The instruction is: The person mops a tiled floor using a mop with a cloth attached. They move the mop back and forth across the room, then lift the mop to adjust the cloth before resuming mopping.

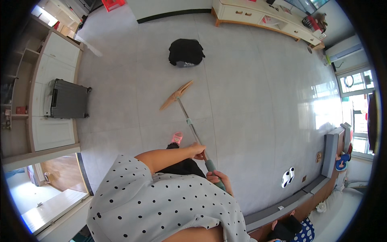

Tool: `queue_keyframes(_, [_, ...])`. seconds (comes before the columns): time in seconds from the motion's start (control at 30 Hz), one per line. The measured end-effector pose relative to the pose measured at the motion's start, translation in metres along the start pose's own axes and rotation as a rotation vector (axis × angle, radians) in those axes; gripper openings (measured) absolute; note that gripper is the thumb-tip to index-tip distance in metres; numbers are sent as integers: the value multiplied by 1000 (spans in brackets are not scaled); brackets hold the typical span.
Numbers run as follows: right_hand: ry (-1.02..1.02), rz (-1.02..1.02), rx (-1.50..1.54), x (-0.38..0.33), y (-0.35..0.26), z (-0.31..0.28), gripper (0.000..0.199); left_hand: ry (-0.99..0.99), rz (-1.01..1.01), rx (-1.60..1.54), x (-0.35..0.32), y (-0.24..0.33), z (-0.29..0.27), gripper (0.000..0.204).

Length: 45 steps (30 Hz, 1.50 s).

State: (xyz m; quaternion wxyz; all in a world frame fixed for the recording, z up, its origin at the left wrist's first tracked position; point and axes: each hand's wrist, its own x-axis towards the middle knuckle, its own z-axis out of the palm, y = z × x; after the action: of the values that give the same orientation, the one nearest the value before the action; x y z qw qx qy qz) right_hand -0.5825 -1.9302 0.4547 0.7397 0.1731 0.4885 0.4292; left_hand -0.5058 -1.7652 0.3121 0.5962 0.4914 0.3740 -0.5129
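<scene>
A flat mop (190, 124) with a metal pole and a tan cloth-covered head (176, 96) slants across the grey tiled floor, its head lying on the tiles ahead of me. My left hand (197, 151) is wrapped around the pole just above the green grip. Lower down, closer to my body, my right hand (220, 180) is closed on the green grip near the handle's end. Beyond the mop head sits a dark, rounded bundle that looks draped in black cloth (186, 52). One of my feet shows in a pink slipper (177, 138).
A grey suitcase (69, 99) stands against the white cabinets (56, 60) on the left. A long TV cabinet (242, 15) is at the far wall. White-and-black slippers (288, 177) lie on the right, near a sofa (290, 201) where another person's legs (286, 228) rest.
</scene>
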Motion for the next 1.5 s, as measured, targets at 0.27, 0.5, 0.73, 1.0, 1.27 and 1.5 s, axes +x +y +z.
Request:
queue_keyframes(0.27, [226,-499,-303,-48,40,-34,16,-391,-109,345,24,-43,53,18])
queue_keyframes(0.5, [279,-797,-358,-89,69,-22,18,-371,205,602,-15,-11,48,28])
queue_keyframes(0.73, [-78,-624,-147,-121,53,21,22,649,564,733,20,-26,-217,66])
queue_keyframes(1.0, [-423,-353,228,-132,-11,109,24,1247,-118,877,-53,-272,-368,26])
queue_keyframes(1.27, [-491,-495,341,-111,-19,213,30,381,-9,887,-50,-301,-247,23])
queue_keyframes(1.5, [-529,-538,536,-66,-67,278,29,565,553,866,66,-188,-384,24])
